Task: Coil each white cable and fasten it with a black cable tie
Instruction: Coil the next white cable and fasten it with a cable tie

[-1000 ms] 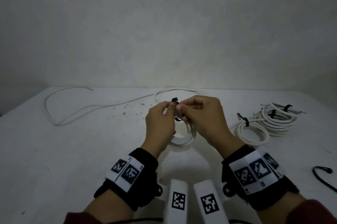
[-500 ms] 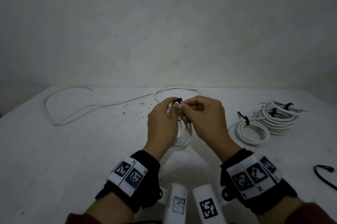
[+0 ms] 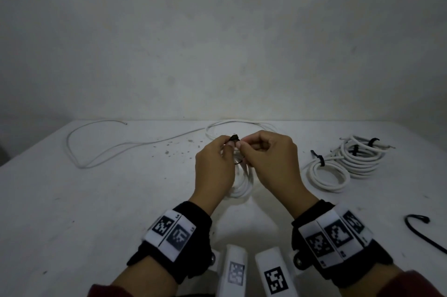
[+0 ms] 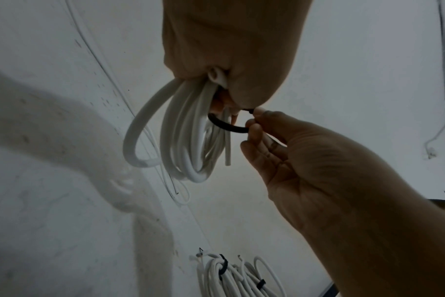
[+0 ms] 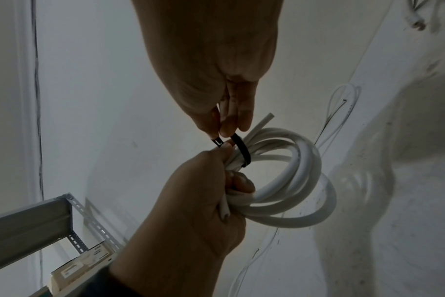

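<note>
My left hand (image 3: 215,166) grips the white cable coil (image 5: 287,180) so loops stay bunched; right hand (image 3: 271,161) pinches the black cable tie (image 5: 241,149) to thread it.

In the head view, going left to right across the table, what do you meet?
Loose thin white cable → left hand → right hand, both at the black cable tie on the white coil → small tied white coil → larger tied white bundle → spare black cable tie.
</note>
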